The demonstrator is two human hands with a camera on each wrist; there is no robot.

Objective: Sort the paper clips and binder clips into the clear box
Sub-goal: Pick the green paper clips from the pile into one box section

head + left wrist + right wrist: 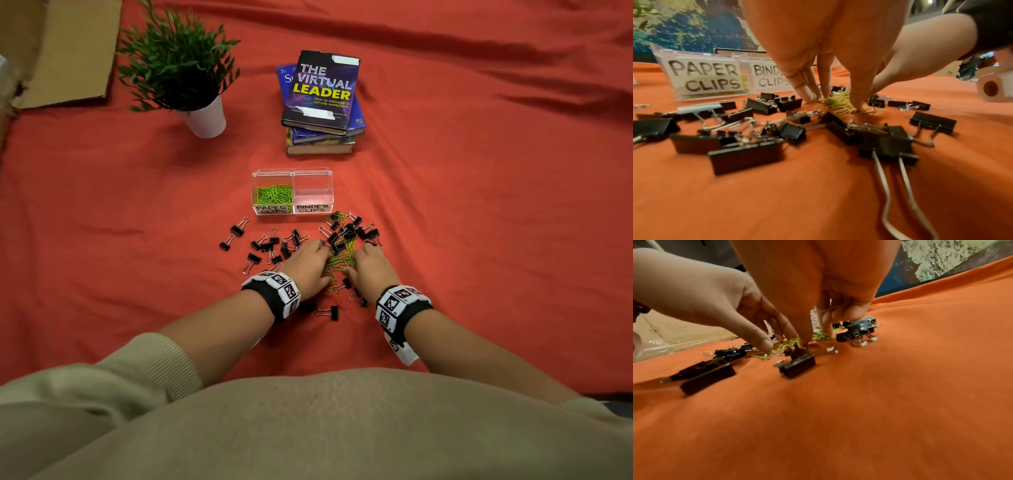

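The clear box (292, 171) stands beyond the pile; its left half, labelled PAPER CLIPS (705, 76), holds green paper clips, and its BINDER CLIPS half (313, 192) holds nothing. Black binder clips (267, 245) lie scattered on the cloth. Loose green paper clips (339, 260) sit between both hands. My left hand (308, 265) points straight fingers (807, 95) down onto the green paper clips (840, 104), thumb apart on their other side. My right hand (368, 267) dips thumb and forefinger into the pile (789, 344), and a paper clip wire (835, 307) crosses its curled fingers.
A stack of books (322, 102) and a potted plant (181, 72) stand behind the box on the red cloth (479, 205). Cardboard (68, 51) lies at the far left. A white roll (995, 87) sits to the right. Several binder clips (330, 312) lie near my wrists.
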